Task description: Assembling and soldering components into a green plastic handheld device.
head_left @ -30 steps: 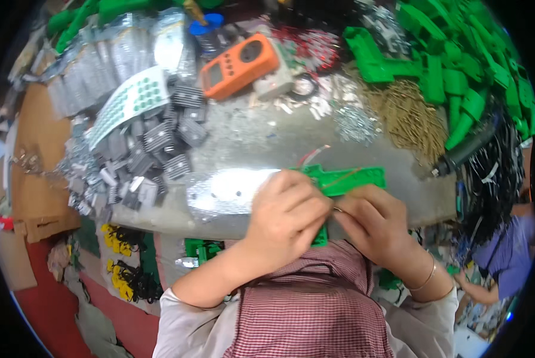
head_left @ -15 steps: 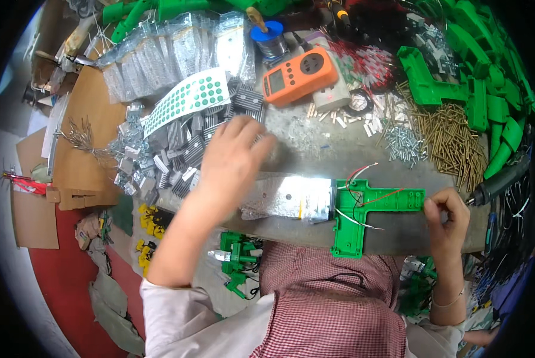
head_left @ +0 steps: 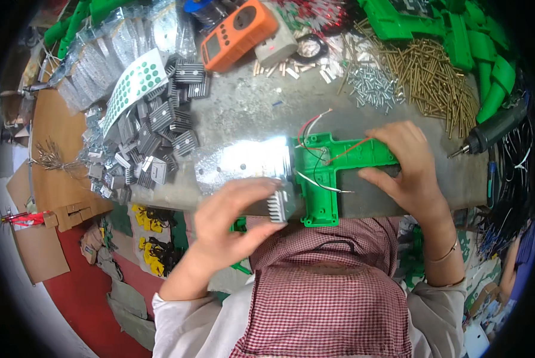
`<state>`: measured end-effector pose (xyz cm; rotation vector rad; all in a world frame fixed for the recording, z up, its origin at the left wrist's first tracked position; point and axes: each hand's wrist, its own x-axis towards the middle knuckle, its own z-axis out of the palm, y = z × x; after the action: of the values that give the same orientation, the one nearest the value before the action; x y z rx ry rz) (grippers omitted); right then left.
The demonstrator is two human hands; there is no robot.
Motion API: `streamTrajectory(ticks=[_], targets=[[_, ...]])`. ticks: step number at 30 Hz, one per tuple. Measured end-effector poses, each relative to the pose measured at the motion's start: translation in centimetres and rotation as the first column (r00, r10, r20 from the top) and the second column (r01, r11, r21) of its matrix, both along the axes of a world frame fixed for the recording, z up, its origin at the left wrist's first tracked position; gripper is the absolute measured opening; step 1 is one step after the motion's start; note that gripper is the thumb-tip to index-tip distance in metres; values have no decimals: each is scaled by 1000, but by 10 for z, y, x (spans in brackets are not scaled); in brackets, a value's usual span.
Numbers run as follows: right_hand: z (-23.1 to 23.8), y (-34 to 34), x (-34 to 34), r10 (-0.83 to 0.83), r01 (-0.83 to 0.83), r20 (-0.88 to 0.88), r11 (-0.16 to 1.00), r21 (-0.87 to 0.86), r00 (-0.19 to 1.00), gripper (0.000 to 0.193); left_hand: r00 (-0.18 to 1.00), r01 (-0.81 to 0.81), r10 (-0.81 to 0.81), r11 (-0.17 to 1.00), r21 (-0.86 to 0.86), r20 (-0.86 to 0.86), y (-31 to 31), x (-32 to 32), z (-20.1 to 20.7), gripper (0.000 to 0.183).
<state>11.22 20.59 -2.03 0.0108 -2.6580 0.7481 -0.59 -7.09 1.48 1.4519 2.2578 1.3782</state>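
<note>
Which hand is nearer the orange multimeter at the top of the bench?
Left. The left hand sits below the orange multimeter, holding a finned heat sink; the right hand, farther right, rests on the green plastic housing.

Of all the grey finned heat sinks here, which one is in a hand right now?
The grey finned metal heat sink at the bench's near edge, held by the left hand beside the green plastic housing. The others lie loose in the pile of heat sinks at left.
</note>
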Motion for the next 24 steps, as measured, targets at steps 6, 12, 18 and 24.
streamTrajectory(ticks=[6,12,18,24], targets=[[-6,-2,0,-33,32,-62,999,-19,998,42,999,8,-9,1000,21,33,1,30,-27,41],[-7,-3,2,-62,60,-55,997,-46,997,41,997,42,-45,998,-37,-70,2,26,-21,41],[-10,-4,3,-63,60,-39,995,-76,997,41,991,107,-113,991,-79,-75,4,17,-16,40],[-12,-6,4,-83,81,-23,993,-83,996,41,995,56,-64,994,-99,-82,4,25,-15,41]])
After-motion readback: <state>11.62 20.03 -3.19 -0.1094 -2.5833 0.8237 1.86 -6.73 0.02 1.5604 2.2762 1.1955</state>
